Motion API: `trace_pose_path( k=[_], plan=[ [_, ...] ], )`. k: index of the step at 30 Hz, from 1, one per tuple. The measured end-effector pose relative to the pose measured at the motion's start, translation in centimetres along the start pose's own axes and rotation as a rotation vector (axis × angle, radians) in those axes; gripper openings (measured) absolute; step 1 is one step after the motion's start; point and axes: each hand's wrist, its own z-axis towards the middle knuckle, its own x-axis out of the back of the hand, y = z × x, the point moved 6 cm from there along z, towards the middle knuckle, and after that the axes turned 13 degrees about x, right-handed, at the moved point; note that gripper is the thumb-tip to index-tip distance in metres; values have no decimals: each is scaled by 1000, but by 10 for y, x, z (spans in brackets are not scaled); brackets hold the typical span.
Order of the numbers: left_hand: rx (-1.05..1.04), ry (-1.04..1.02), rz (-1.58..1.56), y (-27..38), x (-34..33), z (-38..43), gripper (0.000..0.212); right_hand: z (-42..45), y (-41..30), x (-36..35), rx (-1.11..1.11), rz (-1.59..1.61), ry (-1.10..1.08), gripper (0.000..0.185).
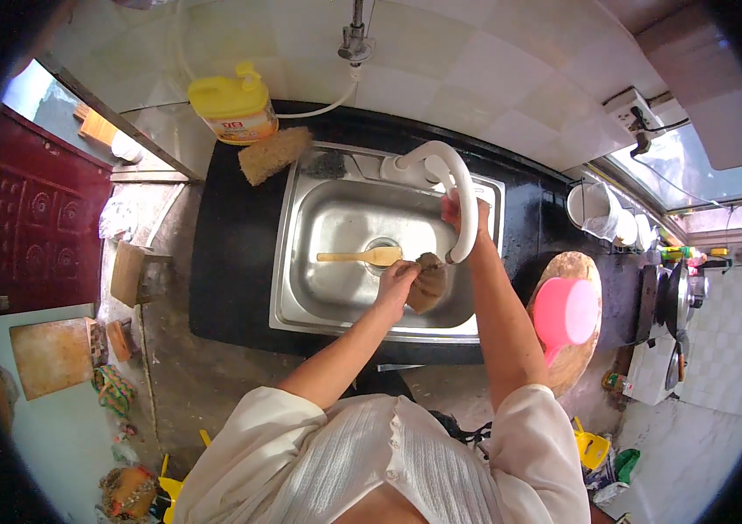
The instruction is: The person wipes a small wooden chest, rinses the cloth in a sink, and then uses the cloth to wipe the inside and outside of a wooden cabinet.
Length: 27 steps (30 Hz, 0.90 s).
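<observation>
Over the stainless steel sink [338, 209], my left hand [400, 283] grips a brown, flattish piece [428, 288], perhaps a scrubbing pad or cloth, by its upper left edge. My right hand [466, 208] is at the white curved faucet [464, 177], partly hidden behind its spout; whether its fingers close on the handle I cannot tell. The spout's end hangs just above and right of the brown piece. On the basin floor, a wooden spatula [358, 255] lies with its blade across the drain. No water stream can be made out.
A yellow detergent bottle [235, 111] and a loofah sponge [274, 156] are at the counter's back left. A dark scouring pad [324, 165] rests on the sink's rear rim. To the right, a pink dipper [564, 311] sits on a wooden chopping board [580, 367], with a dish rack [597, 206] beyond.
</observation>
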Motion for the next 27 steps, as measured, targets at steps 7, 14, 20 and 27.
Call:
trace_pose_path(
  k=[7,14,20,27],
  plan=[
    [16,7,29,0,3,1,13,-22,-15,-20,-14,64,-47,24],
    [-179,0,97,19,-7,-2,17,-38,-3,7,21,-60,-78,27],
    [-624,249,779,26,-47,-46,53,-136,66,33,-454,319,-89,33],
    [-531,275,944,38,-35,0,59,-163,60,-9,-215,385,-59,39]
  ],
)
